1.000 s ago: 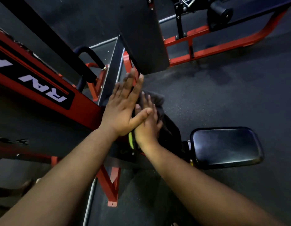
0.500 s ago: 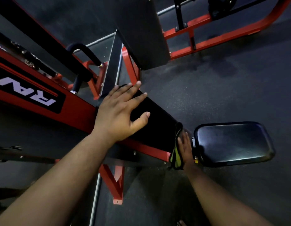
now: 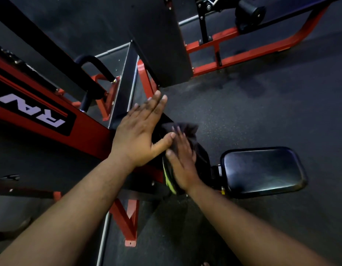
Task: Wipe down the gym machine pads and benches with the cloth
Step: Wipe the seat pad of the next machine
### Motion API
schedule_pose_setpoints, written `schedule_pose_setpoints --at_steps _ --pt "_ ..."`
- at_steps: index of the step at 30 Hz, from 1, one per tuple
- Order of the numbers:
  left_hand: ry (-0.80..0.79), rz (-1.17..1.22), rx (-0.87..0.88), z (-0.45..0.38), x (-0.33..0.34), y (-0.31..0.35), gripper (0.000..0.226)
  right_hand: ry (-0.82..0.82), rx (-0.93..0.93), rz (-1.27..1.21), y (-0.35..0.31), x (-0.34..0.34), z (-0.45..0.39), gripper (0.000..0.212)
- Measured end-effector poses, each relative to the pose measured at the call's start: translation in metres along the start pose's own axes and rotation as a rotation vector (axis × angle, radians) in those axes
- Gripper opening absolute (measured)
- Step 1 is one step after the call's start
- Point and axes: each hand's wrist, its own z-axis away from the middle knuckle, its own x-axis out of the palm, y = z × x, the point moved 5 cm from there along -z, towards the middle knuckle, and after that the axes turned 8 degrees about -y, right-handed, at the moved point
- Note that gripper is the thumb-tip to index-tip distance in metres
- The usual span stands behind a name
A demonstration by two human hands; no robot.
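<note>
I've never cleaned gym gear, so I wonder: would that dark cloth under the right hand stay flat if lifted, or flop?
Probably flop: the cloth bunches in soft folds beyond the right hand. It looks light, since flat fingers alone seem to press it against the back pad. It may slide easily, as the nearby seat pad looks smooth and shiny.

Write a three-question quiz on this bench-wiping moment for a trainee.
1. True or false: the right hand presses the cloth onto the long back pad.
2. The left hand is: A) gripping the curved black handle; B) lying flat with straight fingers on the back pad; C) holding the cloth.
3. Fill in: the seat pad lies to the ____ of the right hand in the picture.

Key: 1 true; 2 B; 3 right.
</note>
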Motion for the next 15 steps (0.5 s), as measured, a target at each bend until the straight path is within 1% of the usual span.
schedule_pose_setpoints --at_steps 1,2,3,5,6,8,9,11,13,15 --pt "-0.004 -0.003 -0.003 0.0 0.0 0.0 0.085 -0.007 -0.045 0.023 0.008 0.005 0.02 0.07" --pt "-0.004 -0.004 -0.007 0.0 0.0 0.0 0.084 0.009 -0.053 0.052 0.029 0.007 0.033 0.072" --pt "-0.003 -0.006 -0.009 0.0 0.0 0.0 0.084 0.022 -0.005 0.06 0.053 0.005 0.036 0.072" --pt "-0.005 -0.016 0.0 0.0 0.001 0.001 0.083 0.04 0.198 -0.014 0.094 -0.008 0.02 0.068" --pt "-0.007 -0.021 -0.001 0.0 0.001 0.001 0.083 0.041 0.276 -0.065 0.102 -0.014 0.005 0.071" --pt "-0.02 -0.028 -0.002 0.0 0.001 0.0 0.082 0.043 0.325 -0.084 0.087 -0.023 -0.027 0.085" --pt "-0.025 -0.03 -0.004 0.0 0.001 0.0 0.082 0.035 0.305 -0.073 0.065 -0.022 -0.037 0.085" --pt "-0.028 -0.034 -0.007 -0.001 0.001 0.0 0.083 -0.003 0.225 -0.022 0.023 -0.009 -0.035 0.076" --pt "-0.032 -0.035 -0.008 -0.001 0.0 0.0 0.083 -0.005 0.099 0.019 -0.011 0.008 0.0 0.066" --pt "-0.047 -0.045 -0.016 -0.001 0.001 -0.001 0.083 -0.013 0.047 0.029 -0.015 0.019 0.028 0.062"
